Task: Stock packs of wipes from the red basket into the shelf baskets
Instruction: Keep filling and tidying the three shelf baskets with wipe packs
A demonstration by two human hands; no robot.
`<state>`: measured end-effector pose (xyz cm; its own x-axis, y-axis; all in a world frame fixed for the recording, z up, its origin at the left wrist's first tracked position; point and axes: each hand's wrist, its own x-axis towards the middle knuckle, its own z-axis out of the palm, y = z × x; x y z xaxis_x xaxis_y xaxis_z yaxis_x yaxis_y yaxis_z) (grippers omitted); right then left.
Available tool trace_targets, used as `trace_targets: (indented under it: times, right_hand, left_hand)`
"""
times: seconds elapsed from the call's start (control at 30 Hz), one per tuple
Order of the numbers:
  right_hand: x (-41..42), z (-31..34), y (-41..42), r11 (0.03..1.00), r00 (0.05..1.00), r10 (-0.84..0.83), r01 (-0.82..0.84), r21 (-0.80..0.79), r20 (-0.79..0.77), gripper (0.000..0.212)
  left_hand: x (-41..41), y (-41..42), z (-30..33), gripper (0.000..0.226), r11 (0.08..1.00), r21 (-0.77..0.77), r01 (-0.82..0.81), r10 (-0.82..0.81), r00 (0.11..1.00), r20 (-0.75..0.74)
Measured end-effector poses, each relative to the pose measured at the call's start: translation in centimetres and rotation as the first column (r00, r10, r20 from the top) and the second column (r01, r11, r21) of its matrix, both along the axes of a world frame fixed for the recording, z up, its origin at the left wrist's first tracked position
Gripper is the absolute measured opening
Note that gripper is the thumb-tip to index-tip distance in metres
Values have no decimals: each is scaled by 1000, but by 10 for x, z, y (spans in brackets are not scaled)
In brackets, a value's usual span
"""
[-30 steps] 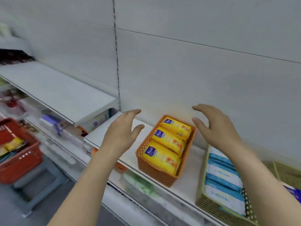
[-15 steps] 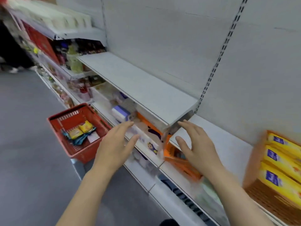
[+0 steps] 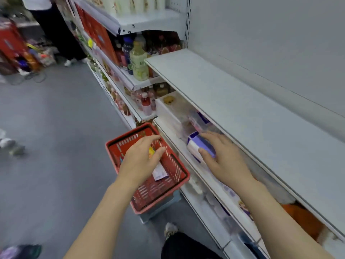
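1. Big bare white metal shelf board point(image 3: 242, 116) runs down the right side against a plain grey back panel, nothing sitting on the part you can see.
2. Grey shop floor point(image 3: 56, 146) fills the left half, pretty blurry at the edges.
3. Red plastic shopping basket with slotted sides point(image 3: 173, 165) sits low by the shelving, perched on a grey-blue step stool point(image 3: 162, 206).
4. Left hand point(image 3: 140, 161) hangs over the basket with fingers loosely spread and a bit bent, gripping nothing. Can't tell if it touches anything inside.
5. Right hand point(image 3: 224, 159) is out over the lower shelf edge, fingers relaxed and apart, thumb in front of a purple-and-white boxy pack point(image 3: 197, 146). Looks like hovering, not holding.
6. Pale green drink bottle point(image 3: 139, 62) stands on a shelf further down the aisle.
7. Inside the basket, mostly hidden by the left hand: a yellow wipes pack point(image 3: 151, 152) and a white-and-lilac wipes pack point(image 3: 159, 172).
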<state>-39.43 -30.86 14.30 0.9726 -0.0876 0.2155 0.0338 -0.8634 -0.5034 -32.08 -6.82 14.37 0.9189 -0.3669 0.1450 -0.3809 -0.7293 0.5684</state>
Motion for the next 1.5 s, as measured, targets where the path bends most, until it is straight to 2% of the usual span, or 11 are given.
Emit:
trace_targets:
  times: [0.13, 0.3, 0.43, 0.6, 0.77, 0.9, 1.0, 1.13, 1.23, 1.33, 1.5]
  right_hand:
    - [94, -21, 23, 999, 985, 27, -23, 27, -173, 46]
    - [169, -80, 62, 998, 927, 35, -14, 58, -373, 38]
    - [213, -153, 101, 986, 823, 6, 88, 139, -568, 34]
    - [262, -243, 145, 920, 619, -65, 341, 193, -783, 44]
    - [308, -316, 165, 821, 500, -215, 558, 122, -839, 58]
    - [330, -360, 174, 778, 446, -253, 621, 94, -858, 71]
    - [329, -377, 184, 761, 394, -369, 648, -30, -842, 73]
    - [319, -384, 193, 648, 358, -416, 762, 4, -836, 56]
    - [298, -376, 187, 476, 307, -439, 877, 71, -845, 55]
    - [265, -366, 180, 321, 231, -457, 943, 83, -859, 49]
    - [215, -363, 188, 186, 264, -396, 961, 205, -879, 33]
  left_hand:
    - [91, 26, -30, 40, 997, 77, -26, 35, 993, -115]
    - [169, 59, -99, 38, 985, 170, -19, 65, 960, -273]
    - [225, 83, -174, 38, 970, 242, 37, 76, 894, -442]
    - [280, 109, -250, 42, 949, 270, 165, 48, 770, -637]
    - [316, 116, -303, 47, 916, 270, 298, -6, 681, -732]
    - [322, 112, -326, 49, 909, 235, 344, -32, 620, -784]
    - [323, 109, -339, 54, 915, 193, 355, -45, 565, -824]
    - [327, 108, -350, 55, 908, 184, 376, -56, 545, -837]
    - [330, 106, -357, 55, 902, 189, 387, -57, 541, -839]
    - [329, 99, -365, 43, 890, 216, 402, -41, 541, -840]
    - [326, 87, -380, 98, 891, 241, 386, 21, 494, -869]
